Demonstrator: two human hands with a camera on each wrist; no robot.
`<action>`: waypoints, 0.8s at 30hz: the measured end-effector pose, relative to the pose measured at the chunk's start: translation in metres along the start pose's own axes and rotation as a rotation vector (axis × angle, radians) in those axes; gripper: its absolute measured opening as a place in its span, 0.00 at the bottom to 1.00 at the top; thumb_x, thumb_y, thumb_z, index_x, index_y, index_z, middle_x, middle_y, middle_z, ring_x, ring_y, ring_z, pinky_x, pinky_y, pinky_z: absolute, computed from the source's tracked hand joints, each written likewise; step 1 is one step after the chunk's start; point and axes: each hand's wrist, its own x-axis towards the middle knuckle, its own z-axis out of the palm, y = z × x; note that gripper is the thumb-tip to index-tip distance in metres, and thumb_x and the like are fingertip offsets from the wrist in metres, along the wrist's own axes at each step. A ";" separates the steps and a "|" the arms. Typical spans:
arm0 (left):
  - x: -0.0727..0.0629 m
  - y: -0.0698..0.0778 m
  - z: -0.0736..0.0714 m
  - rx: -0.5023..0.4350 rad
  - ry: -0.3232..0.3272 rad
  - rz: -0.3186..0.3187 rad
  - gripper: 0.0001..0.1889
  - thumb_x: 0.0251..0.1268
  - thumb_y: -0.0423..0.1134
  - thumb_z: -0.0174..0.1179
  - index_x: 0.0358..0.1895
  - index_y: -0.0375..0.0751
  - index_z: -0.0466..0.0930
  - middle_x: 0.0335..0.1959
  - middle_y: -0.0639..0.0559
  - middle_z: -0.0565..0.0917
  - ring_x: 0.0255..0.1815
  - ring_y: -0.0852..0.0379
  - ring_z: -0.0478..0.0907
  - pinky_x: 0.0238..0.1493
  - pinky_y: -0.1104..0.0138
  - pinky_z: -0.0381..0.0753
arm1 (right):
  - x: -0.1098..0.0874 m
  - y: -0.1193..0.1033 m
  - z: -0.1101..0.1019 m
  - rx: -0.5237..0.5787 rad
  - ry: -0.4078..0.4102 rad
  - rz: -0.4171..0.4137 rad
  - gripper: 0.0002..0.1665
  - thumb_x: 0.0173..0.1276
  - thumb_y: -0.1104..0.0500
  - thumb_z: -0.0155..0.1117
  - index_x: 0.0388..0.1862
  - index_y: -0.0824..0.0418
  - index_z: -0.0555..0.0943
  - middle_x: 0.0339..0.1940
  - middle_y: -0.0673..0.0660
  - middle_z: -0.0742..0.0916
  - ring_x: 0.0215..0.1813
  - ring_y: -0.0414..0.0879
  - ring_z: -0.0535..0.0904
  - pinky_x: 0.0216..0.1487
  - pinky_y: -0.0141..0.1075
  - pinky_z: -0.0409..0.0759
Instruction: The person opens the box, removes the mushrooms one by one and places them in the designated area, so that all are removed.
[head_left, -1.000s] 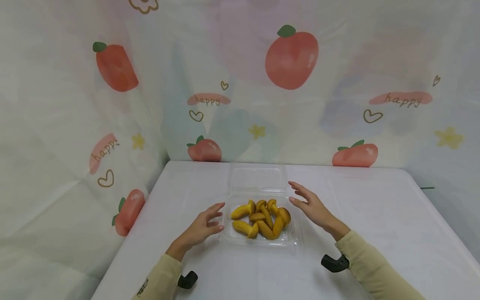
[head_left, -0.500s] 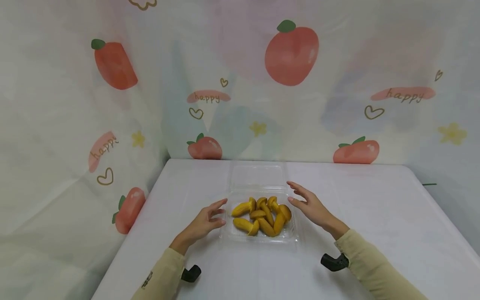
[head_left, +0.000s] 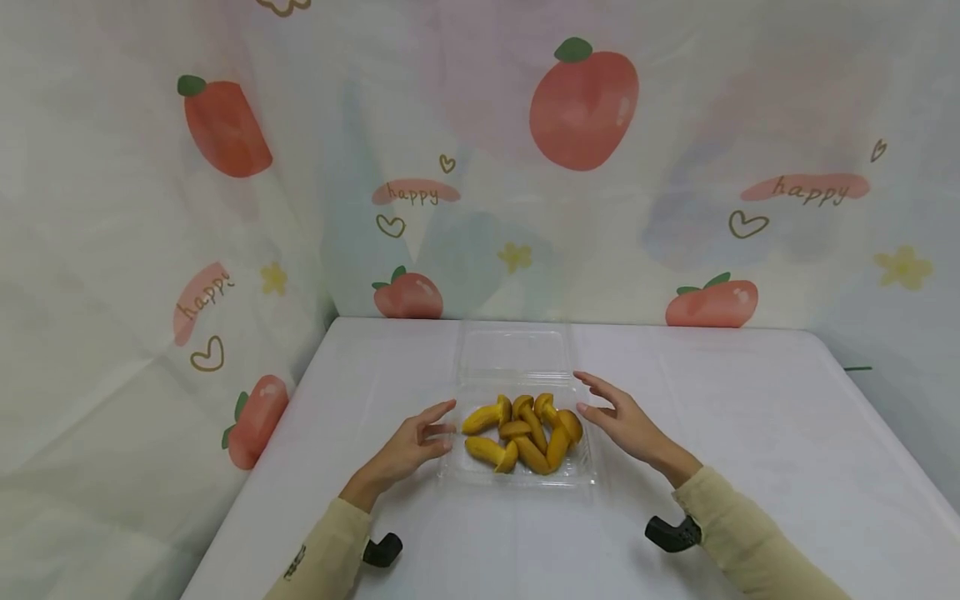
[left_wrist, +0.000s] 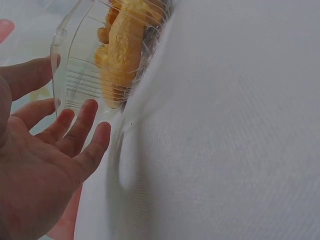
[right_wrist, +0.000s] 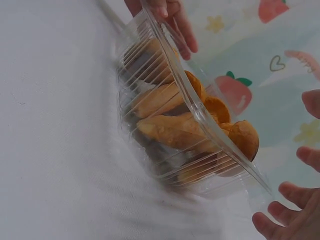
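A clear plastic clamshell box lies on the white table with its lid folded back toward the wall. Inside are several yellow-brown mushrooms with thick stems and rounded caps. My left hand is at the box's left side, fingers spread and slightly bent. In the left wrist view its fingertips overlap the ribbed side wall. At the right side, my right hand is held with fingers apart, thumb and fingertips close by the rim. The right wrist view shows a gap between those fingers and the box wall.
A white cloth covers the table. Behind it and to the left hang backdrops printed with fruit, hearts and the word "happy". Black camera mounts stick out from both sleeves.
My left hand has shifted a little right, up to the box's left edge. My right hand has lowered slightly toward me. The box and mushrooms stay in place.
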 end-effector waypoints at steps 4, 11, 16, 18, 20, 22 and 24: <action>-0.001 0.000 0.000 0.008 0.002 0.000 0.36 0.74 0.34 0.58 0.81 0.38 0.53 0.83 0.40 0.54 0.75 0.36 0.67 0.71 0.49 0.74 | -0.002 0.000 0.000 -0.005 0.001 -0.008 0.34 0.79 0.56 0.54 0.79 0.66 0.60 0.79 0.74 0.63 0.76 0.78 0.57 0.69 0.68 0.69; 0.000 -0.001 0.000 -0.004 -0.001 -0.004 0.36 0.74 0.33 0.58 0.81 0.38 0.53 0.83 0.40 0.53 0.75 0.36 0.67 0.73 0.45 0.71 | -0.004 -0.001 0.002 -0.033 0.004 -0.031 0.33 0.78 0.57 0.56 0.78 0.65 0.63 0.78 0.72 0.66 0.75 0.77 0.60 0.67 0.68 0.71; 0.001 0.002 0.000 -0.001 0.000 0.005 0.36 0.73 0.31 0.58 0.80 0.36 0.53 0.83 0.40 0.54 0.74 0.35 0.68 0.73 0.44 0.70 | -0.007 -0.003 0.004 -0.072 -0.006 -0.043 0.34 0.76 0.55 0.59 0.77 0.62 0.65 0.78 0.71 0.67 0.76 0.75 0.61 0.67 0.70 0.71; 0.000 0.003 0.001 -0.002 0.001 0.008 0.36 0.73 0.31 0.58 0.80 0.35 0.53 0.83 0.39 0.54 0.74 0.35 0.68 0.73 0.44 0.70 | -0.007 -0.003 0.005 -0.086 -0.009 -0.050 0.34 0.76 0.54 0.59 0.77 0.63 0.65 0.78 0.71 0.67 0.76 0.74 0.61 0.67 0.70 0.71; 0.000 0.003 0.001 -0.001 -0.002 0.009 0.36 0.73 0.31 0.58 0.80 0.35 0.53 0.83 0.39 0.54 0.74 0.35 0.68 0.73 0.44 0.71 | -0.006 -0.002 0.006 -0.094 -0.011 -0.059 0.34 0.76 0.54 0.59 0.77 0.63 0.65 0.78 0.71 0.68 0.77 0.72 0.61 0.66 0.70 0.71; 0.000 0.003 0.001 0.000 -0.003 0.011 0.36 0.73 0.31 0.57 0.80 0.35 0.52 0.83 0.38 0.54 0.74 0.35 0.68 0.73 0.44 0.70 | -0.006 -0.001 0.007 -0.102 -0.012 -0.063 0.34 0.76 0.54 0.59 0.77 0.63 0.65 0.77 0.71 0.68 0.77 0.71 0.62 0.66 0.70 0.71; 0.000 0.003 0.000 0.003 -0.002 0.010 0.37 0.73 0.31 0.58 0.80 0.35 0.52 0.83 0.39 0.53 0.74 0.35 0.68 0.73 0.44 0.70 | -0.006 -0.001 0.007 -0.109 -0.011 -0.066 0.34 0.76 0.54 0.59 0.76 0.63 0.66 0.77 0.70 0.69 0.76 0.71 0.62 0.65 0.70 0.72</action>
